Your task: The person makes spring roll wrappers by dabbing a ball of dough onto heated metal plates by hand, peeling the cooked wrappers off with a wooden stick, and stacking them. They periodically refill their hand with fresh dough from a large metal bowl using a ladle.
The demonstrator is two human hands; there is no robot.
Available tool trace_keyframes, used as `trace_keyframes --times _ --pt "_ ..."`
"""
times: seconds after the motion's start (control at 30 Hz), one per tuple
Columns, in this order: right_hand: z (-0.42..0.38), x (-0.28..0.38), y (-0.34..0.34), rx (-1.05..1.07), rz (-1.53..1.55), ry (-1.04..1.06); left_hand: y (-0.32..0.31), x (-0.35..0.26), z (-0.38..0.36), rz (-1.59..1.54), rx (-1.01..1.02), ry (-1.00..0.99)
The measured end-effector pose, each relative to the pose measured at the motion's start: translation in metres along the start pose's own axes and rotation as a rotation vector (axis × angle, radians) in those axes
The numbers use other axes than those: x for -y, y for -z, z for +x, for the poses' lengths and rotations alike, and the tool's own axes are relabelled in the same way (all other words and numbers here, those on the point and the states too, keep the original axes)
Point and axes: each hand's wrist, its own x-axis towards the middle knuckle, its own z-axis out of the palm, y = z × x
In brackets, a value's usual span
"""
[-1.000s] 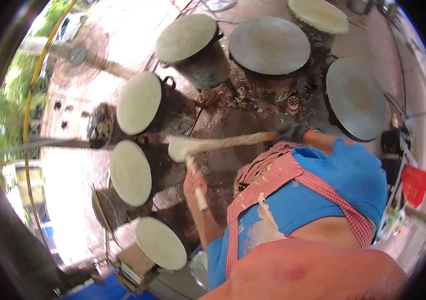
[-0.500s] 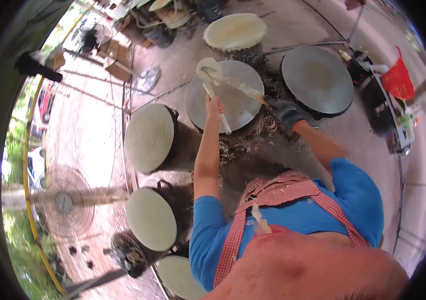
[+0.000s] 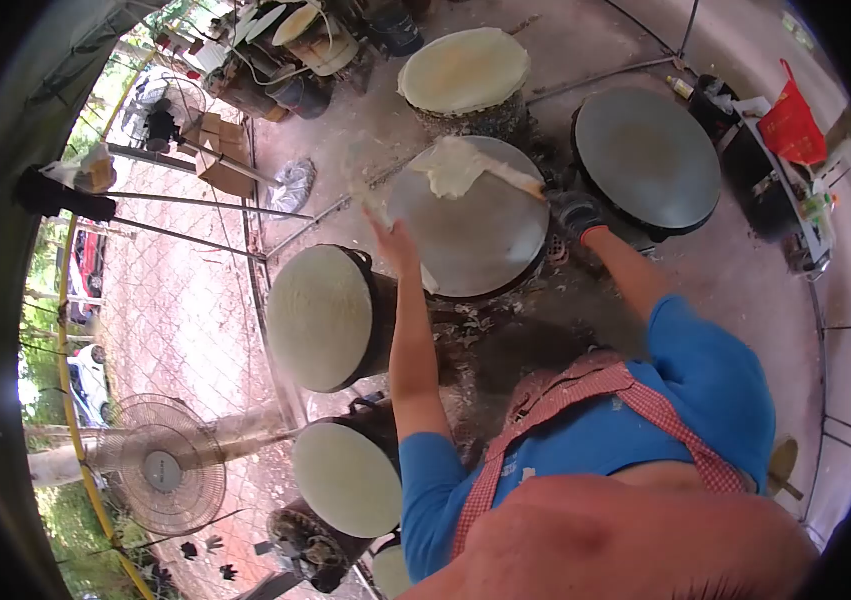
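My bare left hand is closed around a pale stick at the left rim of a round grey griddle. The stick's lower end shows beside my forearm, while its upper end is smeared by motion. My gloved right hand grips a batter-coated stick from the griddle's right side. A floppy piece of pale batter hangs at that stick's far end, over the back of the griddle. The rest of the griddle's surface is bare grey.
Pale sheets cover the griddles at the back, left and lower left. Another grey griddle stands at right. Beyond are a fan, a cardboard box, buckets and a red bag.
My left hand has swung left with the pale stick, away from the other stick. The batter now lies draped at the end of the right-hand stick. The head view has shifted slightly.
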Motion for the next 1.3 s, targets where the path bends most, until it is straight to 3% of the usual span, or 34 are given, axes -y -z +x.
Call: trace_keyframes --times 0.03,0.1,0.17,0.2,0.23,0.27,0.3,0.33,0.37,0.4,0.43,0.57,0.63,0.67,0.73,0.77,0.83,0.87,0.9,0.97,1.0,1.07,1.1,1.2,1.23,1.3 --pt "0.003 0.007 -0.013 0.001 0.012 -0.008 0.015 0.001 0.000 0.006 0.011 -0.007" --pt "0.004 0.030 -0.051 -0.118 0.644 -0.028 0.051 -0.005 -0.028 -0.412 0.198 0.372" --pt "0.017 0.069 -0.071 -0.206 0.167 -0.011 0.071 0.012 -0.075 -0.510 0.345 0.647" --pt "0.043 0.043 -0.076 -0.100 0.077 0.177 0.086 0.014 -0.100 -0.467 0.441 0.778" --pt "0.064 0.025 -0.085 0.005 0.008 0.367 0.106 0.014 -0.123 -0.350 0.500 0.816" --pt "0.044 0.020 -0.052 -0.021 0.155 0.323 0.121 0.006 -0.141 -0.237 0.552 0.834" --pt "0.024 0.018 -0.014 -0.056 0.307 0.279 0.127 0.028 -0.170 -0.167 0.480 0.524" --pt "0.017 0.011 -0.036 -0.063 0.324 0.270 0.135 0.052 -0.194 -0.098 0.405 0.215" --pt "0.020 -0.005 -0.065 -0.106 0.285 0.291 0.137 0.049 -0.200 -0.106 0.406 0.209" --pt "0.012 -0.006 -0.072 -0.144 0.248 0.302 0.141 0.043 -0.208 -0.273 0.434 0.499" --pt "0.004 -0.005 -0.083 -0.143 0.255 0.286 0.146 0.041 -0.209 -0.288 0.448 0.580" --pt "-0.037 0.085 -0.029 0.205 0.087 0.343 0.163 0.007 -0.194 -0.306 0.564 0.923" --pt "-0.009 0.016 -0.082 0.392 1.440 0.457 0.170 0.027 -0.207 -0.185 0.458 0.464" --pt "-0.017 0.031 -0.033 0.268 1.478 -0.010 0.171 0.026 -0.205 -0.173 0.484 0.571" --pt "-0.008 0.026 -0.030 0.125 1.466 -0.476 0.160 0.021 -0.204 -0.260 0.473 0.749" --pt "-0.001 0.024 -0.079 0.154 1.082 -0.183 0.162 0.021 -0.204 -0.252 0.481 0.745" --pt "0.010 0.009 -0.096 0.175 0.663 0.110 0.152 0.012 -0.205 -0.303 0.420 0.680" --pt "-0.013 0.029 -0.066 0.217 0.675 0.085 0.146 0.031 -0.217 -0.540 0.358 0.711" --pt "-0.006 0.013 -0.060 0.297 0.818 0.028 0.148 0.014 -0.219 -0.541 0.342 0.712" --pt "0.024 -0.038 -0.062 0.485 1.235 -0.148 0.170 -0.033 -0.209 -0.412 0.353 0.924" --pt "0.040 -0.031 -0.048 0.489 1.244 -0.121 0.171 -0.033 -0.210 -0.407 0.336 0.904" --pt "0.054 -0.034 -0.020 0.247 1.144 -0.479 0.177 -0.037 -0.227 -0.526 0.322 1.118" --pt "0.044 -0.019 -0.024 0.260 1.144 -0.484 0.178 -0.037 -0.233 -0.517 0.315 1.126" --pt "0.025 0.009 -0.033 0.561 0.985 -0.431 0.171 -0.041 -0.244 -0.600 0.286 1.272" --pt "0.031 -0.016 -0.041 0.422 0.884 0.150 0.171 -0.050 -0.249 -0.618 0.282 1.252" --pt "0.079 -0.085 -0.081 0.421 0.817 0.512 0.178 -0.058 -0.257 -0.625 0.258 1.227"
